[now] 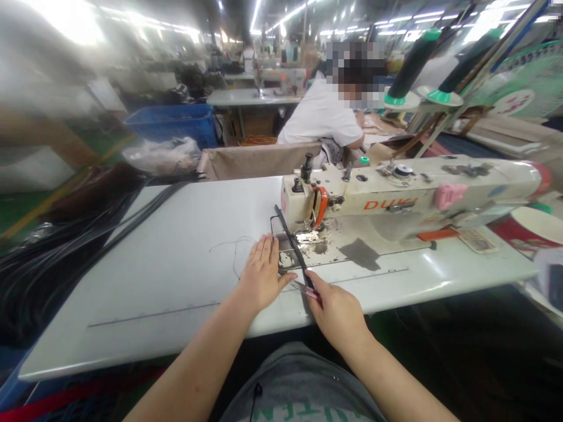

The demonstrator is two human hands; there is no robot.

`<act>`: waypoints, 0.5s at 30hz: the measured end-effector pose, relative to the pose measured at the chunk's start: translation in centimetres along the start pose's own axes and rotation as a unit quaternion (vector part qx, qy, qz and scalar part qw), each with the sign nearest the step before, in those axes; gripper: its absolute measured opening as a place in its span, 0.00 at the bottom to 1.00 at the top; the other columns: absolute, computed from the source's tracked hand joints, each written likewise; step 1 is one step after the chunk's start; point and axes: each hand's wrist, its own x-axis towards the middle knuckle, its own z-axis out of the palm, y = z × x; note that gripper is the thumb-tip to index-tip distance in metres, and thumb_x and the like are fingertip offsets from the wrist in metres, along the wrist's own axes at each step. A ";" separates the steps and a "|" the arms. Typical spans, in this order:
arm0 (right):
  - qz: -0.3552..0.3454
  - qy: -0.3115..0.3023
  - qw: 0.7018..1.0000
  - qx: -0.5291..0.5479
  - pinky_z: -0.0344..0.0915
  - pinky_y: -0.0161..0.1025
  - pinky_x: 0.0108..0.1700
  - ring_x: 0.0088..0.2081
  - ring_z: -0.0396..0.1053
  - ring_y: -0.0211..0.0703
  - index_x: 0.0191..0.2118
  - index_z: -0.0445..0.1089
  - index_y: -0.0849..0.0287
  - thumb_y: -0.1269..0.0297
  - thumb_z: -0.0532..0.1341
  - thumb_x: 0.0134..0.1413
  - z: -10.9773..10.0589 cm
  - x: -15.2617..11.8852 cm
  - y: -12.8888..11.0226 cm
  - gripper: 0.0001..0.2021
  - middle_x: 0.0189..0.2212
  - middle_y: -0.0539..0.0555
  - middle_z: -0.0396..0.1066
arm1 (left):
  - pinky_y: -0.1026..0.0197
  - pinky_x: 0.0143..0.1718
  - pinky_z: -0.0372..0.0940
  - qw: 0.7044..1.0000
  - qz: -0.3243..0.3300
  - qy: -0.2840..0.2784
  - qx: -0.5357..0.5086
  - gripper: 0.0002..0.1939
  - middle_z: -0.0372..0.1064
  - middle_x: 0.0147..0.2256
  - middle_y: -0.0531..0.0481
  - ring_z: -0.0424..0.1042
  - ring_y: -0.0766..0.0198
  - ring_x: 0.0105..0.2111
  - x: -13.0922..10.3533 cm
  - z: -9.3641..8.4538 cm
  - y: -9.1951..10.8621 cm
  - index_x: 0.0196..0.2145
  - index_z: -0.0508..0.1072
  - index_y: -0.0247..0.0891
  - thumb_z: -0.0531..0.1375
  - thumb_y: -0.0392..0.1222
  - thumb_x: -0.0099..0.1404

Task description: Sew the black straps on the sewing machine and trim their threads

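Note:
My left hand [264,276] lies flat on the white sewing table [211,217], fingers stretched out beside the needle area and thumb pointing toward the strip. Closed around small thread snips [308,291] and the near end of a narrow black strip [291,240] is my right hand [336,305]. The strip runs slantwise past the needle plate [308,237] of the sewing machine [378,190], left of its orange guard. Loose thread [235,252] lies left of my left hand.
Long black strips [145,217] hang over the table's left edge. A dark fabric scrap [360,253] lies under the machine arm. Behind are a blue crate [173,124], a beige fabric-lined bin [259,161] and a person in a white shirt [321,114]. Thread cones [413,64] stand at right.

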 end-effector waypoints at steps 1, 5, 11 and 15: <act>-0.001 0.002 1.000 -0.002 0.69 0.39 0.39 0.37 0.79 0.50 0.64 0.67 0.57 0.66 0.58 0.66 0.0 0.1 -0.1 0.22 0.36 0.56 0.81 | 0.40 0.70 0.48 1.000 -0.006 -0.003 0.002 0.49 0.44 0.71 0.27 0.45 0.40 0.71 0.0 -0.1 0.2 0.70 0.51 0.21 0.51 0.67 0.69; 0.000 0.001 1.000 -0.004 0.69 0.39 0.40 0.38 0.79 0.49 0.64 0.67 0.57 0.67 0.58 0.66 0.0 0.4 -0.5 0.22 0.37 0.56 0.81 | 0.29 0.68 0.48 1.000 0.010 -0.022 -0.004 0.41 0.44 0.73 0.43 0.44 0.35 0.71 0.1 -1.0 0.3 0.73 0.49 0.38 0.51 0.63 0.71; 0.011 -0.004 1.000 0.003 0.69 0.40 0.41 0.39 0.78 0.50 0.65 0.65 0.57 0.67 0.57 0.65 0.1 0.6 -0.8 0.24 0.37 0.57 0.80 | 0.22 0.66 0.45 0.998 0.026 -0.042 -0.042 0.30 0.55 0.69 0.51 0.43 0.35 0.71 0.7 -1.6 0.1 0.71 0.55 0.50 0.47 0.58 0.75; 0.006 -0.002 1.000 0.013 0.69 0.40 0.40 0.38 0.78 0.50 0.65 0.65 0.57 0.67 0.56 0.66 0.1 0.7 -0.7 0.23 0.37 0.57 0.80 | 0.22 0.66 0.45 0.998 0.022 -0.038 -0.053 0.30 0.56 0.69 0.52 0.43 0.37 0.71 1.2 -1.4 0.1 0.70 0.55 0.53 0.48 0.57 0.75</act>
